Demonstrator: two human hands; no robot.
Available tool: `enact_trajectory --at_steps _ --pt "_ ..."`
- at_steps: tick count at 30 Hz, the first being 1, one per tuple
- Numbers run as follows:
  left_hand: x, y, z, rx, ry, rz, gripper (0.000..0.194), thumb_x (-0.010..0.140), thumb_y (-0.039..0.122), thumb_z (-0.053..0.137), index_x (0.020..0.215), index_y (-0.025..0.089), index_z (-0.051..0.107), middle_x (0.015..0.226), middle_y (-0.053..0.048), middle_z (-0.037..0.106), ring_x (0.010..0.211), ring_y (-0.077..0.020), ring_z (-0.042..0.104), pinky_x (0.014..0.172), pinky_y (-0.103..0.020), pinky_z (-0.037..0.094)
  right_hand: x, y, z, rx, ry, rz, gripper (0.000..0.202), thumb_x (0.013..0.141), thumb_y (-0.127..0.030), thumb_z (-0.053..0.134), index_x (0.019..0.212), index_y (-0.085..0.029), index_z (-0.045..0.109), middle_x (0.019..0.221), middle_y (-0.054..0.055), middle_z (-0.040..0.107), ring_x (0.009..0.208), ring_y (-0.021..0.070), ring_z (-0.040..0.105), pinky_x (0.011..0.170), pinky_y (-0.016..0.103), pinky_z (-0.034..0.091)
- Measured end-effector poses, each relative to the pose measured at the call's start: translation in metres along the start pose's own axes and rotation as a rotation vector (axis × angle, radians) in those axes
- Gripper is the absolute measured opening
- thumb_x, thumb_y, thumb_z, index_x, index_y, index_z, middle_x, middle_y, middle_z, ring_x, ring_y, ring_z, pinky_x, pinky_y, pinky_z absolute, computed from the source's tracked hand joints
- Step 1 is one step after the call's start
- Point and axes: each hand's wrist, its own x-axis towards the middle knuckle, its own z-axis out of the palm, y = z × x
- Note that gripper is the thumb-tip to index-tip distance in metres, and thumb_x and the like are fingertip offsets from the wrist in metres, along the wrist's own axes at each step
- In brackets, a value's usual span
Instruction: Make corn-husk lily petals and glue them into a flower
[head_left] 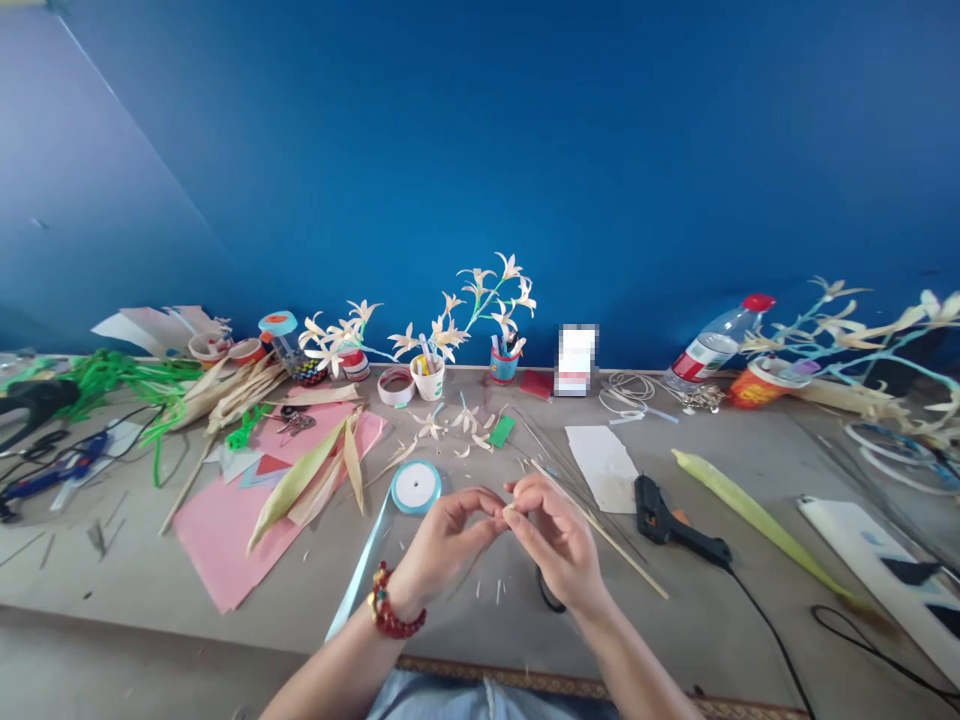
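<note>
Because a small pale piece (511,508) is pinched btw. thumb and fingers of the R. hand (556,540), only light pressure should be applied, so that it is not crushed. The fingertips of the L. hand (455,535) are placed next to it; whether it is also gripped there cannot be told, being v. small. Both are best kept steady above the counter (300,600). To the L., a ribbon spool (417,487) w/ blue tail (360,575) is found; to the R., space is limited by a wooden stick (626,554) and a glue gun (660,515) w/ cord (770,624).
</note>
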Motion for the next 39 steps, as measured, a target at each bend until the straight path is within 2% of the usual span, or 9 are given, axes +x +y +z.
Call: enact_trajectory --at_steps 3,7,11,15,18,22,30,34,39 --pt "-0.001 -0.007 0.003 0.230 0.066 0.138 0.022 0.091 0.036 0.064 0.083 0.017 0.069 0.086 -0.007 0.068 0.085 -0.0201 0.061 0.082 -0.031 0.046 0.002 0.004 0.002 -0.014 0.021 -0.024 0.014 0.090 -0.022 0.064 0.076 -0.023 0.064 0.074 0.001 0.059 0.077 0.0196 0.059 0.094 0.043 0.049" --pt "-0.002 -0.020 0.010 0.247 0.184 0.282 0.023 0.096 0.034 0.056 0.082 0.018 0.064 0.083 -0.004 0.064 0.085 -0.0196 0.059 0.087 -0.033 0.045 0.004 0.006 0.007 -0.024 0.079 -0.037 0.016 0.091 -0.025 0.064 0.075 -0.022 0.066 0.077 0.003 0.061 0.083 0.0215 0.061 0.085 0.038 0.051" --pt "0.001 -0.029 0.013 -0.027 0.194 0.145 0.024 0.093 0.038 0.061 0.081 0.018 0.063 0.076 -0.002 0.060 0.074 -0.0155 0.054 0.072 -0.027 0.045 0.006 0.006 0.012 0.046 0.100 0.043 0.019 0.091 -0.030 0.064 0.075 -0.021 0.066 0.081 0.003 0.060 0.082 0.0211 0.063 0.076 0.033 0.053" --pt "0.005 -0.034 0.009 -0.279 0.185 0.064 0.025 0.085 0.039 0.072 0.078 0.017 0.063 0.072 0.000 0.058 0.068 -0.0127 0.050 0.068 -0.024 0.043 0.009 0.010 0.010 0.117 0.006 0.138 0.014 0.088 -0.033 0.069 0.082 -0.021 0.069 0.085 0.004 0.061 0.078 0.0190 0.061 0.066 0.028 0.053" --pt "0.005 -0.037 0.004 -0.286 0.162 0.050 0.024 0.085 0.037 0.073 0.078 0.016 0.065 0.072 0.000 0.058 0.069 -0.0121 0.050 0.069 -0.024 0.042 0.013 0.011 0.006 0.165 -0.056 0.174 0.012 0.087 -0.033 0.070 0.090 -0.021 0.071 0.089 0.004 0.061 0.075 0.0178 0.061 0.063 0.028 0.053" --pt "0.005 -0.041 0.000 -0.250 0.166 0.026 0.025 0.086 0.038 0.071 0.077 0.016 0.063 0.072 0.000 0.058 0.070 -0.0127 0.050 0.070 -0.024 0.042 0.019 0.009 0.003 0.171 -0.131 0.187 0.016 0.089 -0.035 0.068 0.083 -0.021 0.072 0.085 0.003 0.062 0.072 0.0176 0.062 0.063 0.029 0.054" --pt "0.006 -0.045 -0.001 -0.194 0.246 0.073 0.024 0.085 0.038 0.072 0.077 0.017 0.063 0.071 0.001 0.061 0.070 -0.0133 0.054 0.071 -0.026 0.043 0.018 0.015 0.013 0.046 0.006 0.151 0.020 0.087 -0.031 0.069 0.070 -0.020 0.068 0.075 0.002 0.062 0.069 0.0176 0.060 0.064 0.029 0.051" --pt "0.007 -0.040 0.002 -0.293 0.262 0.051 0.025 0.081 0.037 0.077 0.074 0.016 0.064 0.071 0.000 0.063 0.071 -0.0131 0.055 0.073 -0.025 0.044 0.016 0.016 0.015 0.028 0.036 0.147 0.018 0.088 -0.031 0.068 0.073 -0.021 0.069 0.076 0.002 0.062 0.071 0.0175 0.059 0.064 0.028 0.048" --pt "0.009 -0.034 0.002 -0.564 0.122 -0.108 0.023 0.079 0.031 0.080 0.072 0.015 0.066 0.069 -0.001 0.065 0.070 -0.0121 0.057 0.073 -0.024 0.043 0.010 0.018 0.015 0.303 0.006 0.291 0.016 0.087 -0.033 0.070 0.076 -0.022 0.071 0.082 0.001 0.056 0.065 0.0144 0.057 0.058 0.027 0.048"
